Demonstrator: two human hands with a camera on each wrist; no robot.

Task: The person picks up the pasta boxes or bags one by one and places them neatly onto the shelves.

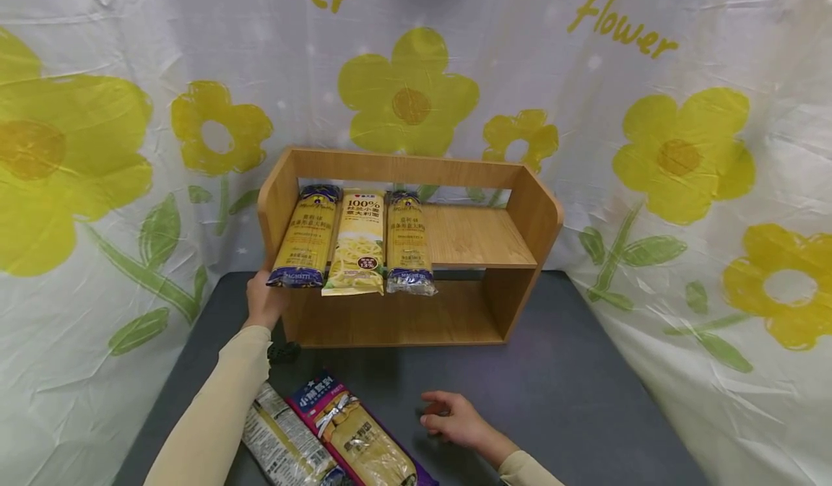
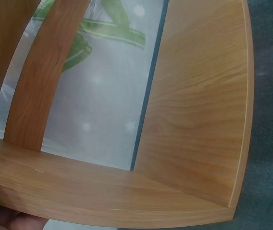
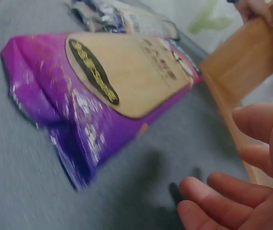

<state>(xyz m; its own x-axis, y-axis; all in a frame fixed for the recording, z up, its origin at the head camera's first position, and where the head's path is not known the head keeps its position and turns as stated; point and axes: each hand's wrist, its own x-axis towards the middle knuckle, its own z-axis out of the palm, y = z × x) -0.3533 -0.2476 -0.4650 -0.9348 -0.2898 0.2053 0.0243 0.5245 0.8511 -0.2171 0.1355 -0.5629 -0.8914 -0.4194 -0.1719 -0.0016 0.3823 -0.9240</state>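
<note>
My left hand (image 1: 265,300) grips the left side panel of a two-tier wooden shelf (image 1: 481,237). The left wrist view catches its fingers (image 2: 17,221) curled at the panel's edge. Three packs lie side by side on the upper tier: a yellow-and-blue spaghetti pack (image 1: 305,233), a pale yellow pasta pack (image 1: 356,240) and another yellow-and-blue spaghetti pack (image 1: 408,237). Over the table, my right hand (image 1: 458,419) holds nothing, its fingers loosely bent. To its left lies a purple pasta pack (image 1: 364,439), large in the right wrist view, beside a silvery printed pack (image 1: 286,435).
The shelf stands on a dark grey table (image 1: 546,392), toward the back. Behind it hangs a white curtain (image 1: 585,139) printed with yellow flowers. A small dark object (image 1: 284,352) lies by the shelf's front left corner.
</note>
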